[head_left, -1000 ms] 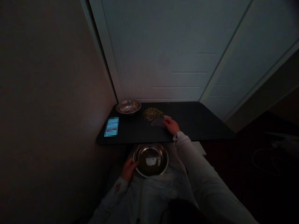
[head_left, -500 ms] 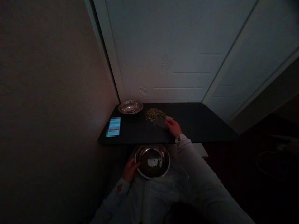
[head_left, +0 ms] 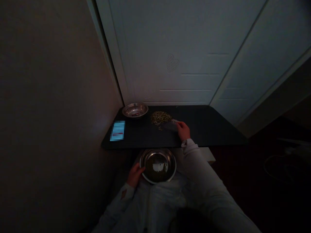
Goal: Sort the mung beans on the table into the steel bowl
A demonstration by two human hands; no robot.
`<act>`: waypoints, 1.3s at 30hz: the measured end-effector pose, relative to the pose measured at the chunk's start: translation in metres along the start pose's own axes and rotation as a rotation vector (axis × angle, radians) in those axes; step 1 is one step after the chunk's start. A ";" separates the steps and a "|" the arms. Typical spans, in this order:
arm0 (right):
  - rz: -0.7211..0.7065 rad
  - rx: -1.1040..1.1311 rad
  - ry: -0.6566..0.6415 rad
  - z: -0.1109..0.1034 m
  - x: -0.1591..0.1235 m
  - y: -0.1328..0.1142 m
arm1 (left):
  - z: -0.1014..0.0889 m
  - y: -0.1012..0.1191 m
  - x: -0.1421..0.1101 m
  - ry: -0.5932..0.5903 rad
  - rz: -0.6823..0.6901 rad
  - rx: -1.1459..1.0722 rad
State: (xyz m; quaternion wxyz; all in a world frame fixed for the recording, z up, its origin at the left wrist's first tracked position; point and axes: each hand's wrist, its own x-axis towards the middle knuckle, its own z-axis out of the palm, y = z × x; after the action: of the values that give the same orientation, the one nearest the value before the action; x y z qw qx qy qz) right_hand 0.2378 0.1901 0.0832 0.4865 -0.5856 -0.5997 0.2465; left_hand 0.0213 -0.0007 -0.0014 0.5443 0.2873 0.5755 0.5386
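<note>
My left hand [head_left: 134, 175] grips the left rim of a round metal bowl [head_left: 172, 161] on my lap, thumb over the edge. Dark small bits, like seeds or grains, lie in this bowl. Over the table, my right hand [head_left: 184, 131] pinches a thin, flat, card-like piece [head_left: 170, 126], dim and hard to make out. That piece lies low at the near right side of a spread pile of mixed seeds [head_left: 160, 117]. A small paler patch of seeds [head_left: 174, 121] sits at the pile's right, just beyond my fingertips.
A second metal bowl [head_left: 126, 110] stands at the back left of the dark table [head_left: 213, 129]. In front of it lies a blurred-out bright blue rectangle [head_left: 118, 131]. A wall [head_left: 60, 113] rises at left, and a white panelled door [head_left: 170, 38] behind.
My right hand has shifted slightly right and up with the flat piece, towards the paler seeds. My left hand and the lap bowl stay in place; the view has tilted slightly.
</note>
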 end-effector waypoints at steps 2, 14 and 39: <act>-0.016 -0.049 -0.016 0.000 0.000 0.000 | 0.001 0.001 -0.001 -0.007 -0.005 -0.016; -0.030 -0.026 -0.081 0.002 0.000 0.001 | -0.004 -0.007 0.005 -0.024 0.018 -0.035; -0.068 -0.100 -0.224 0.002 -0.003 -0.001 | -0.001 -0.002 0.002 -0.027 0.010 -0.022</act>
State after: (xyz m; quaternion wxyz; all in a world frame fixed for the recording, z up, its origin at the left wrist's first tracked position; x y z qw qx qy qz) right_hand 0.2355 0.1877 0.0823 0.3945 -0.5573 -0.6815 0.2634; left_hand 0.0204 0.0002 -0.0037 0.5524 0.2916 0.5606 0.5436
